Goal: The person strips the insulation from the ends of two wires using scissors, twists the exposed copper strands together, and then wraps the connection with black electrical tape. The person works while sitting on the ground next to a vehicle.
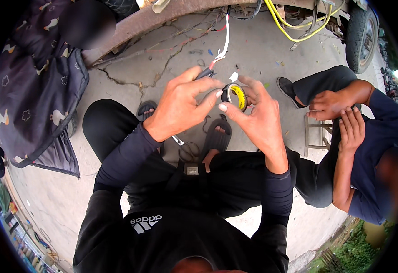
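Note:
My right hand [261,113] grips a roll of black electrical tape [236,97] with a yellow inner label, thumb and fingers around its rim. Close beside it, my left hand [183,102] is closed on a cable [206,73], with thumb and forefinger reaching to the edge of the tape roll. Black wrapping covers the cable where it enters my left fingers. Above that, a reddish stretch and a white wire [227,38] run up toward the vehicle frame. Whether a strip of tape spans the two hands is hard to make out.
Scissors [188,151] lie low between my legs. A person in dark clothes [372,132] sits close at my right by a small wooden stool [315,136]. Ahead are a rusty frame [140,27], yellow cables [294,34] and a wheel [362,38]. A patterned dark cover [35,100] hangs at left.

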{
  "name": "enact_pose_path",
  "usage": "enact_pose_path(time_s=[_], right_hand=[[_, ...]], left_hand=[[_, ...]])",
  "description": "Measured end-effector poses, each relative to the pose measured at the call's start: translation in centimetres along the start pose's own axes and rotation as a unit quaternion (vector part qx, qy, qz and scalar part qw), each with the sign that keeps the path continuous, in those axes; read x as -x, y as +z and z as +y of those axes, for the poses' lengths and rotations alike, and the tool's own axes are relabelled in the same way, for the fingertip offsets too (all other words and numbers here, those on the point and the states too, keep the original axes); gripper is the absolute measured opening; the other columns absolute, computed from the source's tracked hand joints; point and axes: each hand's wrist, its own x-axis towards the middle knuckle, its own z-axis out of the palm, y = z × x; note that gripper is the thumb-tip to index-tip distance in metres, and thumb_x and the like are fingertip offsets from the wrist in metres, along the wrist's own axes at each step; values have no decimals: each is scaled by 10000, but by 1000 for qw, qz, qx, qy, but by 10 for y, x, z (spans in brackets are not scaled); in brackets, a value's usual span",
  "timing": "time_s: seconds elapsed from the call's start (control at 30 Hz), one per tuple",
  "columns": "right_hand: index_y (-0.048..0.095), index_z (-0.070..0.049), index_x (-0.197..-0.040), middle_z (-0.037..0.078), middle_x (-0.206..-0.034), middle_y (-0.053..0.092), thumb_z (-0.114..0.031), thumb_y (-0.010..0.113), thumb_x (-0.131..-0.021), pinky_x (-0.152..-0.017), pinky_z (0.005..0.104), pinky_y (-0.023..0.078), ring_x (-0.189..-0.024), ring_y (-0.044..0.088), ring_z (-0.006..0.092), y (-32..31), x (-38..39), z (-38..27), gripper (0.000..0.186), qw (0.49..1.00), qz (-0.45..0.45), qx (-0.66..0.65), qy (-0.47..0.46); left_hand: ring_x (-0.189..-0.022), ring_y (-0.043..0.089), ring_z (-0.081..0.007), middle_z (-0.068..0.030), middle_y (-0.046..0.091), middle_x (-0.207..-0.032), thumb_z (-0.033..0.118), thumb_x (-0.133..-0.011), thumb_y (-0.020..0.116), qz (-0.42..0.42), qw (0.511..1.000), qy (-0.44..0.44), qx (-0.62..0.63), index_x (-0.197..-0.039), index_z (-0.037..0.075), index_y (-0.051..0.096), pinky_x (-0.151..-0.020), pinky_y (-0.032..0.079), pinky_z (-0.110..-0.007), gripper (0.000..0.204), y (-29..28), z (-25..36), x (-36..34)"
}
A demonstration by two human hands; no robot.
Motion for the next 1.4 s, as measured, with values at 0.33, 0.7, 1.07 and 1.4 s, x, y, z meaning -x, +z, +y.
enact_pose_path(time_s=[0.33, 0.7, 1.07, 1.4], right_hand=[[564, 84, -1287, 206, -1040, 740, -278, 843, -832, -771, 334, 577, -903, 732, 239, 8, -7, 18, 645, 986, -108, -112, 56], [474, 108, -1388, 280, -1268, 633, -321, 741, -940, -936, 375, 534, -1162, 633, 305, -80, -9, 23, 675, 933, -216, -269, 101], [576, -14, -1183, 89, -1025, 613, -475, 573, -1014, -763, 350, 515, -944, 612, 192, -69, 19, 3, 491, 955, -185, -229, 45], [619, -65, -1109, 19, -1078, 627, -351, 592, -1004, -857, 340, 508, -1034, 578, 132, -49, 22, -19, 307, 897, -239, -350, 127]], left_hand=[[-724, 586, -281, -104, 561, -906, 60, -831, 734, -55, 995, 5, -88, -992, 56, 681, -645, 472, -350, 170, -2, -9, 0], [-712, 521, -96, -47, 560, -850, 113, -930, 690, -110, 974, -143, 139, -971, -14, 692, -635, 419, -271, 134, 24, 46, -48], [-701, 433, -69, 10, 523, -785, 71, -954, 656, -84, 964, -160, 197, -915, 8, 619, -619, 371, -259, 82, 29, 90, -39], [-767, 470, -55, 29, 556, -807, 149, -1001, 630, -99, 931, -273, 221, -917, 19, 602, -668, 395, -245, 157, -17, 96, -23]])
